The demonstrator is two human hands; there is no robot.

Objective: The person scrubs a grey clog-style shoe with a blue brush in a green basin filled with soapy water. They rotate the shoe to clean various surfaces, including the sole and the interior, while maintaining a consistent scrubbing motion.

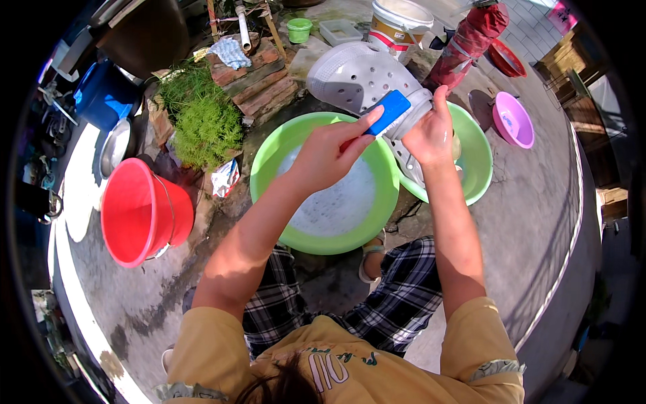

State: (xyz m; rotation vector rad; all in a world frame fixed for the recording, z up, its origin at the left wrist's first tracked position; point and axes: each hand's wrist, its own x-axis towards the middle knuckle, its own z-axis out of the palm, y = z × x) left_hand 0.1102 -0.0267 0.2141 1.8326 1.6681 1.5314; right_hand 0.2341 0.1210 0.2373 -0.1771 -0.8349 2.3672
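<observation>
A blue-backed scrub brush [391, 113] is pinched in my left hand [326, 155], its bristle side against the opening end of a pale grey-white clog [353, 75] with round holes. My right hand [431, 135] supports the clog at that end; its thumb points up and the other fingers are hidden by the shoe. Under my hands stands a light green basin [266, 151] of sudsy water. A second green basin [481, 165] sits to its right, partly covered by my right forearm. In it shows another pale, holed piece [410, 165], perhaps a second clog.
A red bucket [134, 215] stands at left, near green plants [205, 128] and stacked bricks [259, 84]. Behind the clog is a white-and-brown pail [397, 27], beside a red-wrapped post [468, 47]. A purple basin [513, 120] lies at right.
</observation>
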